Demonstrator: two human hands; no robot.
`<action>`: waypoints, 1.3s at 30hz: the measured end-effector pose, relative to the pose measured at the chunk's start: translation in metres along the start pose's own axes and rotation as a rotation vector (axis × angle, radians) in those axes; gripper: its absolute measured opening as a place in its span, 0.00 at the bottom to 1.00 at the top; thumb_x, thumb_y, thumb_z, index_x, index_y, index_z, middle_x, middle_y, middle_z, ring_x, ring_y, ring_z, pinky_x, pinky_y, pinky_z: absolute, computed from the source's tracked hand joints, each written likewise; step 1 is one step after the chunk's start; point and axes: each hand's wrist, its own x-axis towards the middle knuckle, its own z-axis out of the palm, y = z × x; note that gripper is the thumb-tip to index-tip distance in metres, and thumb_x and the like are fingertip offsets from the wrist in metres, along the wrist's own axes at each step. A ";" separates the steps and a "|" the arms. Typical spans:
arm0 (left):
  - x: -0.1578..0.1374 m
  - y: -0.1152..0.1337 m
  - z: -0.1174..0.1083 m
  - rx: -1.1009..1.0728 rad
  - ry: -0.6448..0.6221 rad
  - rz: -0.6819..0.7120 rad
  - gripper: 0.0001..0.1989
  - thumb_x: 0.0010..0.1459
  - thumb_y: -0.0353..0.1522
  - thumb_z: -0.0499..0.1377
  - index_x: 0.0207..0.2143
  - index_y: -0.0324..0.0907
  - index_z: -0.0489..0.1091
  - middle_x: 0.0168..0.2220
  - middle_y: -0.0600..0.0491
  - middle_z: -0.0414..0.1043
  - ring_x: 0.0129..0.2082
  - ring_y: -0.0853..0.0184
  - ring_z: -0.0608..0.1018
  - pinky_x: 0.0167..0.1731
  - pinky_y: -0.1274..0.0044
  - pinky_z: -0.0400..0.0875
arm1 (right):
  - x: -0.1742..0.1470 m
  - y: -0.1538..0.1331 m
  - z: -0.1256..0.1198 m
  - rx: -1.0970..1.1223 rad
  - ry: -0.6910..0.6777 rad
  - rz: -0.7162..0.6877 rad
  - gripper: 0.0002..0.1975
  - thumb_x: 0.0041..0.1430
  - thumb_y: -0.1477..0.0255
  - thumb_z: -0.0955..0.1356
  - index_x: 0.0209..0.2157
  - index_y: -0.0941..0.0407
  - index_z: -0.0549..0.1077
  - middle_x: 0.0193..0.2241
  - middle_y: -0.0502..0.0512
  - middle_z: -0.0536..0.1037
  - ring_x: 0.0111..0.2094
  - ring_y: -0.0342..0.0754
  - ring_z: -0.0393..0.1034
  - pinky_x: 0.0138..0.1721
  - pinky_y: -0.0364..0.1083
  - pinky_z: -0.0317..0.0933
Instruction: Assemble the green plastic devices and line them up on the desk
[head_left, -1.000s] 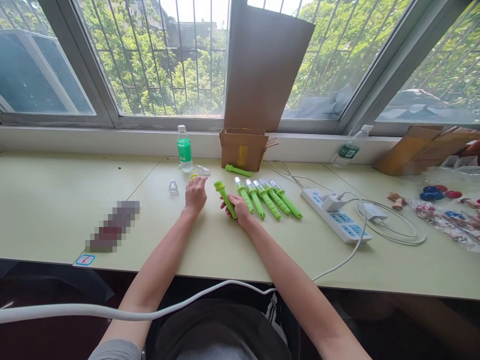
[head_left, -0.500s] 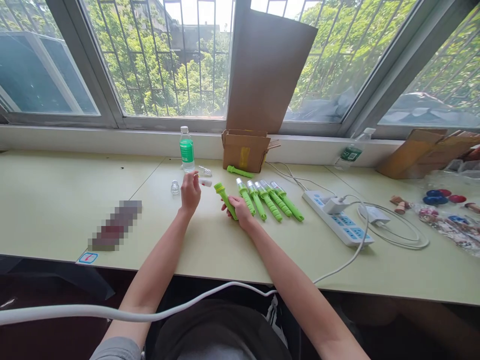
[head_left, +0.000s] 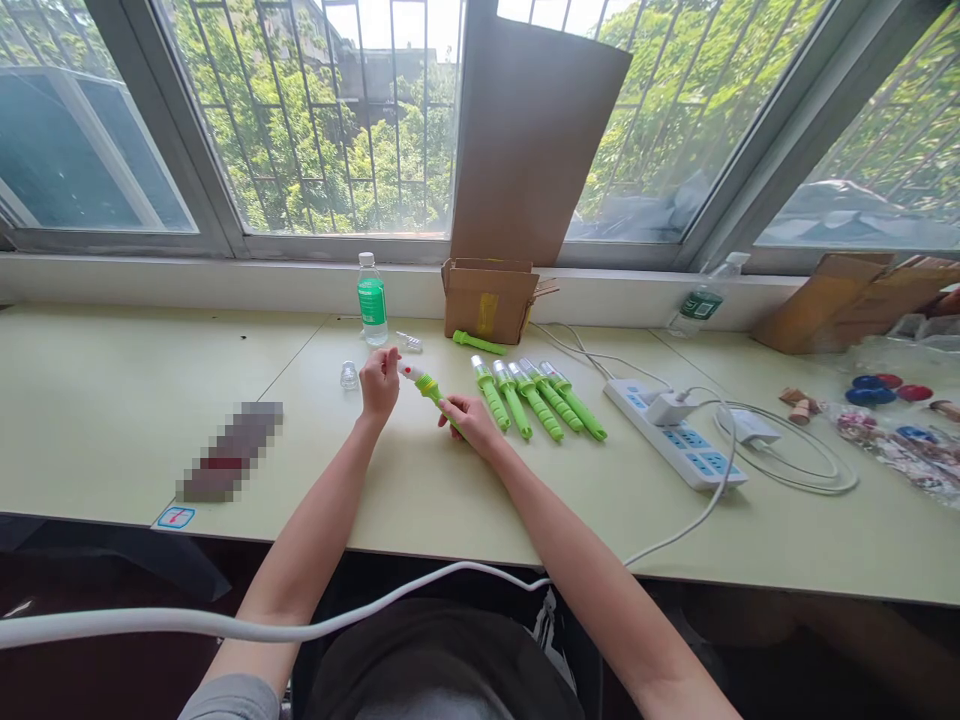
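My right hand (head_left: pixel 466 422) is closed around a green plastic handle (head_left: pixel 429 387), which tilts up to the left. At its yellow-green collar sits a white cylindrical part (head_left: pixel 411 372) with a red spot, lined up with the handle. The fingers of my left hand (head_left: pixel 379 384) are closed at the far end of this white part, and their tips are partly hidden. To the right lies a row of several green handles with clear tops (head_left: pixel 531 402). A loose clear cap (head_left: pixel 349 376) stands left of my left hand.
Behind my hands are a water bottle (head_left: pixel 372 302), another clear piece (head_left: pixel 409 342), a green handle (head_left: pixel 480 343) and a cardboard box (head_left: pixel 489 302). A power strip (head_left: pixel 675 435) with cables lies to the right. A white cable (head_left: pixel 300 632) crosses in front of my body.
The white part, earlier apart from the green handle in my left hand, now meets the handle's collar. The handle's top has swung left and tilted towards my left hand.
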 end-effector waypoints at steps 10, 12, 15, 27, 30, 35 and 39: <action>-0.001 -0.004 0.001 -0.076 -0.160 -0.029 0.23 0.62 0.46 0.45 0.22 0.42 0.63 0.19 0.55 0.66 0.20 0.71 0.67 0.23 0.78 0.60 | 0.000 0.008 -0.001 -0.233 0.012 -0.094 0.14 0.53 0.60 0.65 0.27 0.57 0.72 0.21 0.50 0.73 0.14 0.39 0.58 0.18 0.41 0.52; -0.002 -0.005 0.001 -0.065 -0.182 -0.023 0.22 0.61 0.45 0.46 0.21 0.42 0.62 0.19 0.56 0.64 0.19 0.72 0.66 0.22 0.78 0.59 | -0.001 0.007 -0.001 -0.279 0.019 -0.115 0.14 0.53 0.60 0.65 0.27 0.57 0.72 0.21 0.50 0.72 0.15 0.39 0.58 0.19 0.41 0.52; -0.002 -0.007 0.000 -0.042 -0.243 0.000 0.21 0.60 0.44 0.49 0.19 0.42 0.59 0.17 0.57 0.61 0.18 0.73 0.63 0.21 0.79 0.57 | -0.004 0.004 0.000 -0.350 0.017 -0.158 0.14 0.53 0.60 0.65 0.26 0.57 0.72 0.19 0.48 0.69 0.17 0.40 0.58 0.20 0.41 0.51; -0.008 0.001 0.008 -0.269 -0.254 -0.182 0.16 0.53 0.46 0.57 0.30 0.41 0.64 0.20 0.58 0.67 0.14 0.74 0.67 0.15 0.81 0.62 | -0.001 0.008 0.001 -0.314 0.123 -0.129 0.22 0.44 0.59 0.71 0.40 0.55 0.70 0.28 0.50 0.73 0.22 0.42 0.63 0.24 0.43 0.57; -0.007 0.002 0.009 -0.374 -0.245 -0.215 0.18 0.50 0.46 0.60 0.32 0.40 0.64 0.22 0.57 0.67 0.17 0.73 0.70 0.15 0.80 0.67 | -0.001 0.008 0.001 -0.264 0.143 -0.102 0.20 0.45 0.58 0.70 0.36 0.55 0.68 0.30 0.52 0.73 0.20 0.41 0.63 0.20 0.43 0.57; -0.005 0.004 0.009 -0.515 -0.243 -0.314 0.23 0.45 0.44 0.64 0.38 0.39 0.64 0.23 0.55 0.69 0.23 0.69 0.75 0.21 0.76 0.74 | -0.002 0.007 0.002 -0.199 0.141 -0.054 0.19 0.47 0.56 0.68 0.36 0.54 0.66 0.31 0.51 0.72 0.16 0.39 0.62 0.17 0.43 0.58; -0.005 0.005 0.009 -0.568 -0.264 -0.391 0.25 0.43 0.43 0.66 0.39 0.39 0.65 0.25 0.54 0.71 0.25 0.68 0.76 0.26 0.73 0.76 | -0.001 0.008 0.002 -0.155 0.145 -0.047 0.18 0.48 0.56 0.68 0.35 0.55 0.67 0.29 0.52 0.72 0.16 0.41 0.64 0.16 0.42 0.57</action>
